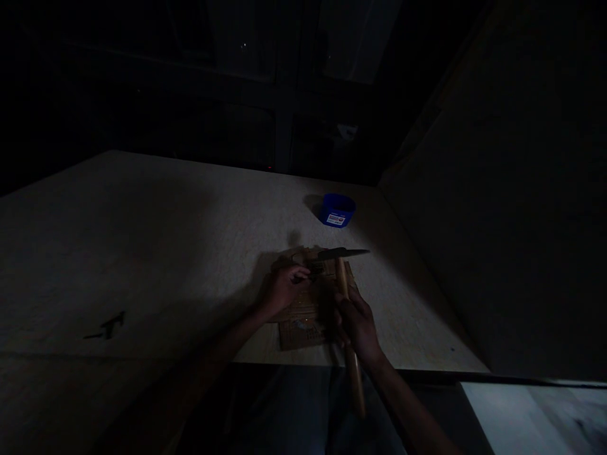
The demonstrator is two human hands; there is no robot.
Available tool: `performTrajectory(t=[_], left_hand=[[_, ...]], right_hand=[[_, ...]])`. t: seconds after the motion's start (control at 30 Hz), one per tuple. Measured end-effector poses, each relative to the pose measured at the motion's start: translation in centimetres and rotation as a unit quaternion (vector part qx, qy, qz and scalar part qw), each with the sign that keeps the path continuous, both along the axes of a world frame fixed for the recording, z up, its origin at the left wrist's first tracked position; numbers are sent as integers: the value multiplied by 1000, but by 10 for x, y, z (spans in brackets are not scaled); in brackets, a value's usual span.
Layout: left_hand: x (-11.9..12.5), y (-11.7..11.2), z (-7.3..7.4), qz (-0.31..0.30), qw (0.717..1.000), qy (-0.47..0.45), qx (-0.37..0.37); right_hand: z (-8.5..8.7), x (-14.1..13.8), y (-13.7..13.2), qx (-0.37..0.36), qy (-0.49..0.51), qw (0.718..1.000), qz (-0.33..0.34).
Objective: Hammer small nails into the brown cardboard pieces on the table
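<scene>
In dim light my right hand (356, 325) is wrapped round the wooden handle of a hammer (342, 272), whose dark metal head points right above a brown cardboard piece (303, 328) lying on the pale table (165, 240). My left hand (283, 287) rests on the cardboard with fingers pinched together near the hammer head, holding something small that I cannot make out. The hammer handle runs down past my wrist toward the table's front edge.
A blue round tub (337, 210) with a label stands behind the cardboard. Small dark bits (110, 325) lie at the table's left front. A tall board (497, 221) walls the right side. The background is dark.
</scene>
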State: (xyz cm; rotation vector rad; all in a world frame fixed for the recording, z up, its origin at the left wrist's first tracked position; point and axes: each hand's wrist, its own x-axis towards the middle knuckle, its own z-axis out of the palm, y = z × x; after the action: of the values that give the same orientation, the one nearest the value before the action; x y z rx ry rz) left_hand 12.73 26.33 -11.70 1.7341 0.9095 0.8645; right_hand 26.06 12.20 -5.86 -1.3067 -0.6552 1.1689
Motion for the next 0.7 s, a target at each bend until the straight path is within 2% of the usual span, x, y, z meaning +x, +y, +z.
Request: performTrajectory(t=[0.13,0.3,0.43,0.57,0.7], left_hand=[[-1,-2,2,0,1000,-6,0],[-2,-5,4,-1,1000,-14,-6],[-7,-3,8,-23,1000,-11,7],[-17,-1,23,-24,999,-35,32],[-37,3,42,42,994,-65,71]], right_hand=[[-15,0,6,31,65,997,-43],[-27,14,4,76,164,983,-42],[-40,27,6,85,253,963,-28],[-48,39,7,107,338,935,26],[-47,49,4,132,401,904,74]])
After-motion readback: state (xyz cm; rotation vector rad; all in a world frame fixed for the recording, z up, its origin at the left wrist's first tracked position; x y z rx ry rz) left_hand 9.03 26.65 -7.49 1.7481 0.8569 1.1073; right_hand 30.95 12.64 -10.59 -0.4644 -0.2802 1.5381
